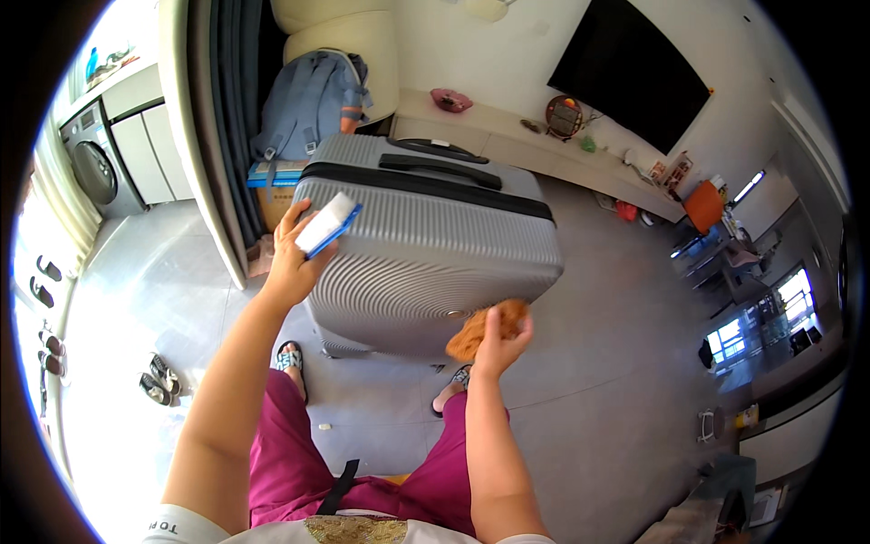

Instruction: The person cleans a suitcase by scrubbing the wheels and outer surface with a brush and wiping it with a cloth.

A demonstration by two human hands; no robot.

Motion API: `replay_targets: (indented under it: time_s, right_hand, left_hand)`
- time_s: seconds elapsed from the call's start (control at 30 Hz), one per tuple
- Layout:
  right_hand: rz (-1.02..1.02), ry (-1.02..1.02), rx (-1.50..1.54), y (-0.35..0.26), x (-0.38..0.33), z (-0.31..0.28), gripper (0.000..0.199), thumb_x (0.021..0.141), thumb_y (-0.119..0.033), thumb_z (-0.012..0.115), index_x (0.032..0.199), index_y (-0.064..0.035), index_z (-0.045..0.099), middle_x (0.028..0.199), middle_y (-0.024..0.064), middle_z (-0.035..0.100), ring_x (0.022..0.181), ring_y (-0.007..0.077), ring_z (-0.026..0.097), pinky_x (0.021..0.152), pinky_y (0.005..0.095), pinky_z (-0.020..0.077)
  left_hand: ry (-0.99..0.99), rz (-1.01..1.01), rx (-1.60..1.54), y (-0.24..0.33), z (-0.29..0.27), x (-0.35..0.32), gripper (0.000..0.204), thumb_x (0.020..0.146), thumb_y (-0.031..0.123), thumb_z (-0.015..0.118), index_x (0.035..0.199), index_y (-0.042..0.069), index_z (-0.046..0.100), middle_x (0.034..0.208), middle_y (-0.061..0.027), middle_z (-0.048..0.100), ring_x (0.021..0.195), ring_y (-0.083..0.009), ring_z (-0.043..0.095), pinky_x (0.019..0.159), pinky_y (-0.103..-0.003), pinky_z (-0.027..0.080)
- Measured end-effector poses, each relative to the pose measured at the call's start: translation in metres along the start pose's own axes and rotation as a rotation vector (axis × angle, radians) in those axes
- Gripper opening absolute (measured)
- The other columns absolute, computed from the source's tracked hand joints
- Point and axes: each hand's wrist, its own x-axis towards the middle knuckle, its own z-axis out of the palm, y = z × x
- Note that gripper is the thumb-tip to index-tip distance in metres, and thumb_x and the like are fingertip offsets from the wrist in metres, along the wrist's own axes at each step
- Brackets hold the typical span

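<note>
A large silver-grey hard-shell suitcase (426,236) with ribbed sides stands upright in front of me, its black handles (439,172) at the top. My left hand (294,267) is closed round a white and blue block-shaped thing (328,222) at the suitcase's upper left edge. I cannot make out exactly what kind of thing it is. In my right hand (503,344) is a bunched orange-brown cloth (469,334), at the lower right of the suitcase's front face. Whether the cloth presses on the shell is hard to tell.
Behind the suitcase, a grey-blue backpack (313,100) sits against a cream chair (349,36). A long low cabinet (498,140) runs along the wall beneath a black television (630,72). Shoes (161,379) lie on the tiled floor at left, near a washing machine (100,168).
</note>
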Motion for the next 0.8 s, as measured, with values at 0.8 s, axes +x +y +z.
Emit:
replay_targets:
  time_s: [0.8]
  right_hand:
    - [0.097, -1.128, 0.132, -0.093, -0.107, 0.007, 0.041, 0.083, -0.009, 0.068, 0.121, -0.0005, 0.058, 0.120, 0.0097, 0.056, 0.110, 0.0184, 0.055, 0.094, 0.0307, 0.0431]
  left_hand:
    - [-0.346, -0.431, -1.136, 0.075, -0.031, -0.122, 0.077, 0.094, 0.036, 0.053, 0.149, 0.002, 0.010, 0.112, -0.0121, 0.062, 0.122, -0.0188, 0.044, 0.113, -0.042, 0.016]
